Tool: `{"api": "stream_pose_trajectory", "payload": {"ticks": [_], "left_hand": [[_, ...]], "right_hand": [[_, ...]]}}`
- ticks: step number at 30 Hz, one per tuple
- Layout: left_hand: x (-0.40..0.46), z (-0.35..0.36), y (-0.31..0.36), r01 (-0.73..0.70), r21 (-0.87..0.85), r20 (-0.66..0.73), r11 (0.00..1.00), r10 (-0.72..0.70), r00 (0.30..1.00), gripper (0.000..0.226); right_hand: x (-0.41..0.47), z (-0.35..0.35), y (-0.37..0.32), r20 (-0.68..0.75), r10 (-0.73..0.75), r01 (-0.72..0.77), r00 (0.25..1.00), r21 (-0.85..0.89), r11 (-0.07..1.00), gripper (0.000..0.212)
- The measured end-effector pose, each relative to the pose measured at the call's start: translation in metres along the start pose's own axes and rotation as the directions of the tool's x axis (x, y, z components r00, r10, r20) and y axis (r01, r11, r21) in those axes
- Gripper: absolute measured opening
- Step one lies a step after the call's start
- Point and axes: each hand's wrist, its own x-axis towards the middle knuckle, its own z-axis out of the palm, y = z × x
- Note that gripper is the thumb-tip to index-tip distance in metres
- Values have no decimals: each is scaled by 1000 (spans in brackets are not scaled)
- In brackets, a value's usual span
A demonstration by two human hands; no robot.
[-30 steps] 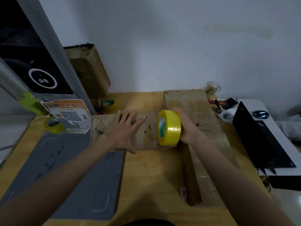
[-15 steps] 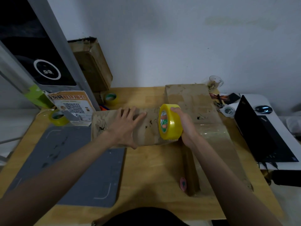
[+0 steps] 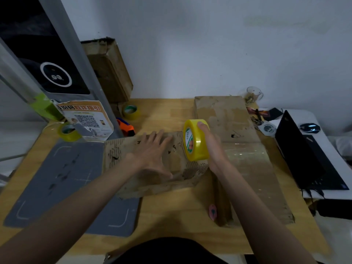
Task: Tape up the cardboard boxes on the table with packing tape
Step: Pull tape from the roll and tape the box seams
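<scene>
A small worn cardboard box [image 3: 133, 180] lies at the middle of the wooden table [image 3: 171, 221]. My left hand [image 3: 152, 155] presses flat on its top, fingers spread and pointing away from me. My right hand [image 3: 211, 147] grips a yellow packing tape roll [image 3: 194, 142], held upright on edge at the box's right end. A long flat cardboard box [image 3: 247, 168] with clear tape across it lies to the right, running from the wall toward me.
Two more tape rolls sit at the back left [image 3: 131, 111] and far left [image 3: 68, 131]. A grey mat [image 3: 62, 180] covers the left side. A pink cutter [image 3: 212, 211] lies beside the long box. A black laptop [image 3: 304, 155] stands at the right.
The view has tipped down and drawn nearer. My right hand has brought the tape roll slightly closer to my left hand over the small box's right end. My left hand stays pressed on the box.
</scene>
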Motion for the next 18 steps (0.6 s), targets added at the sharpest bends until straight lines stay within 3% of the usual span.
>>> {"api": "stream_pose_trajectory", "payload": {"ticks": [8,11,13,18], "left_hand": [[21,21,9,16,27,-140,999,-12,990,144],[25,24,6,15,21,-149,1000,-12,989,144],[27,24,4,6,22,-147,1000,-3,989,143],[28,24,2,-6,31,-179,999,12,984,142]], "right_hand": [[-13,3,-5,-19,-8,8,1000,5,1000,29],[-24,0,-12,-8,11,-12,1000,-66,998,23],[-27,-6,-13,-17,10,-11,1000,-110,994,33],[-35,-13,-4,-22,59,-62,998,-185,981,35]]}}
